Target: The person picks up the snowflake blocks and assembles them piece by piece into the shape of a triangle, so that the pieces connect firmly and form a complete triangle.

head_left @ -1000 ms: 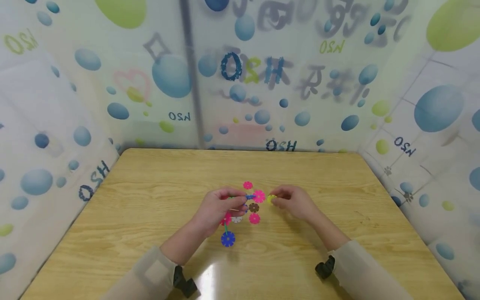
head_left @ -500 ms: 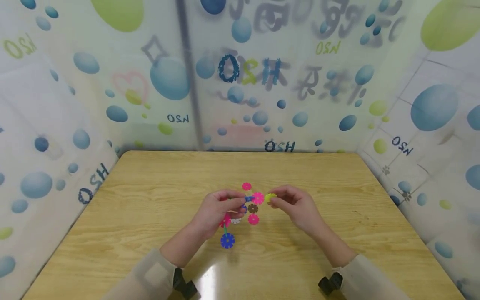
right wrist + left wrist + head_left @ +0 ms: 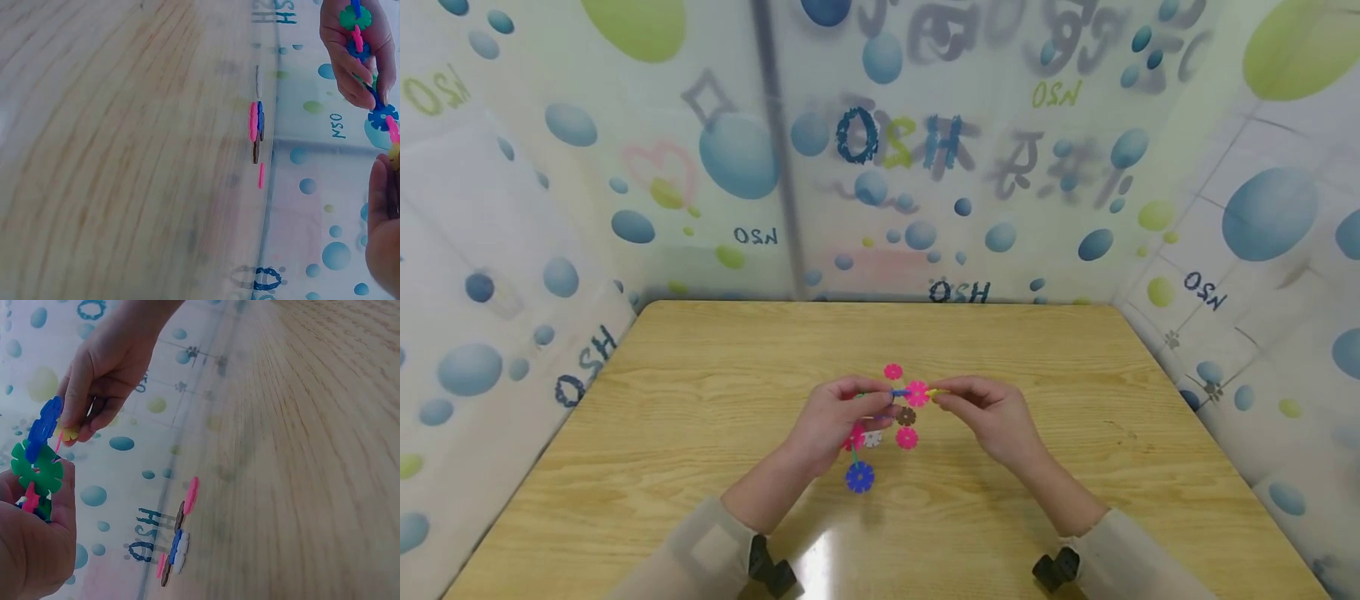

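Note:
My left hand (image 3: 838, 421) grips a chain of interlocking snowflake discs above the table. One end of the chain, a blue disc (image 3: 860, 477), hangs below the hand; a green disc (image 3: 37, 472) joins it in the left wrist view. At the other end, right of my left fingertips, a pink disc (image 3: 917, 394) is fixed to a blue disc (image 3: 382, 117). My right hand (image 3: 996, 412) pinches a yellow disc (image 3: 934, 392) edge-on between thumb and fingers. The yellow disc meets the pink disc's right edge; whether they interlock I cannot tell. My left fingers hide the chain's middle.
Loose discs lie on the wooden table (image 3: 715, 350) beneath and beyond my hands: a pink one (image 3: 892, 372) farthest back, a brown one (image 3: 906, 417), another pink one (image 3: 907, 438) and a white one (image 3: 872, 438). Patterned curtain-like walls (image 3: 880, 250) stand behind the table and at both sides.
The yellow disc has moved left to the pink disc and turned from face-on to edge-on. My left hand stays nearly in place; the hanging blue disc has swung slightly.

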A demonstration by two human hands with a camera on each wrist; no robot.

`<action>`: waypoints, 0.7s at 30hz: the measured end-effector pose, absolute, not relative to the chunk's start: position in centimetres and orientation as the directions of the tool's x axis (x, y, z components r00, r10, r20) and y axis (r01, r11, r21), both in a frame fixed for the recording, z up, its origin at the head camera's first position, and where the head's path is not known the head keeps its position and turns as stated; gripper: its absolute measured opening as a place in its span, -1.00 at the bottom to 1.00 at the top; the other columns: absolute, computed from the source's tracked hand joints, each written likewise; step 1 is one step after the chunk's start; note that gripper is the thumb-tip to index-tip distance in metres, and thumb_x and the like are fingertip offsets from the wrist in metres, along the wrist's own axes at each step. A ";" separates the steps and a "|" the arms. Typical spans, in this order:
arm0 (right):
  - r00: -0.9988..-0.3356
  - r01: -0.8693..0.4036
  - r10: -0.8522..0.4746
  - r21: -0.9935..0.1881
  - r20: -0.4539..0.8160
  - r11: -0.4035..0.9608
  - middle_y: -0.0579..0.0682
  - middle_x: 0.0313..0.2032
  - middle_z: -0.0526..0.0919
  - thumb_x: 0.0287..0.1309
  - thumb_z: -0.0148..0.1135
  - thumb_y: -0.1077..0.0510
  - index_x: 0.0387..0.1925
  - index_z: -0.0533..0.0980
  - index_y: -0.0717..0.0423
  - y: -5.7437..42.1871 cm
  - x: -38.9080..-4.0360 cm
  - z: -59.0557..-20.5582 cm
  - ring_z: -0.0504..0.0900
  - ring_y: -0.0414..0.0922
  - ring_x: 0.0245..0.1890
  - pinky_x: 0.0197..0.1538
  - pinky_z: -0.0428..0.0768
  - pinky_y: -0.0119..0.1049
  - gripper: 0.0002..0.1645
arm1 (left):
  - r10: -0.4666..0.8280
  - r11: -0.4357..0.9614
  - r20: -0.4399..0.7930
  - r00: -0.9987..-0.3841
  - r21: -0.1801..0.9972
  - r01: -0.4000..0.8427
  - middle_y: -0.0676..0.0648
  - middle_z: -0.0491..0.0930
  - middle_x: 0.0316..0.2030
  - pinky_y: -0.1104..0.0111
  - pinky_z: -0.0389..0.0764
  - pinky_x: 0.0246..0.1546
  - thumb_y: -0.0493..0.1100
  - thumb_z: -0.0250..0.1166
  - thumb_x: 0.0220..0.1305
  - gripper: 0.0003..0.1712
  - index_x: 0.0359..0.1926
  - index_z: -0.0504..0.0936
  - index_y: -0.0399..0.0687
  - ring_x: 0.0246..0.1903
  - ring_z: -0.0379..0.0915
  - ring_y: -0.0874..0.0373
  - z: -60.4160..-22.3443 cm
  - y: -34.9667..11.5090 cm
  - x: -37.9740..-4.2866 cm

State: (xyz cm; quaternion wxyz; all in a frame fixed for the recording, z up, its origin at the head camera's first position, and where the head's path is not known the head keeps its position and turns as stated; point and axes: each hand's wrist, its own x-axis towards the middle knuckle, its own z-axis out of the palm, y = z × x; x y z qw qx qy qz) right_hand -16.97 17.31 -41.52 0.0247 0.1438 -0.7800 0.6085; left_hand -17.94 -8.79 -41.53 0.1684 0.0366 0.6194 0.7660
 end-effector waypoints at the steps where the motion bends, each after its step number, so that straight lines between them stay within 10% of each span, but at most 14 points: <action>1: -0.956 -0.259 -0.193 -0.943 0.220 0.207 0.14 -0.01 0.88 0.48 0.41 0.21 0.03 0.80 0.15 17.3 -16.9 -41.5 0.84 -0.21 -0.09 -0.02 0.82 -0.36 -0.80 | 0.299 -0.176 -0.147 -0.943 0.963 -0.206 -0.16 0.82 -0.01 0.17 0.84 0.10 -0.31 0.35 0.55 -0.76 0.11 0.72 -0.38 0.03 0.85 -0.03 -41.5 -8.8 -18.0; 21: -0.951 -0.261 -0.209 -0.955 0.229 0.142 0.14 -0.04 0.89 0.48 0.37 0.31 0.07 0.77 0.32 17.5 -17.0 -41.4 0.88 -0.28 -0.11 0.04 0.85 -0.29 -0.76 | 0.363 -0.142 -0.131 -0.923 0.971 -0.194 -0.18 0.87 -0.02 0.12 0.77 0.24 -0.26 0.41 0.52 -0.77 0.09 0.75 -0.30 0.07 0.85 0.01 -41.3 -8.9 -18.1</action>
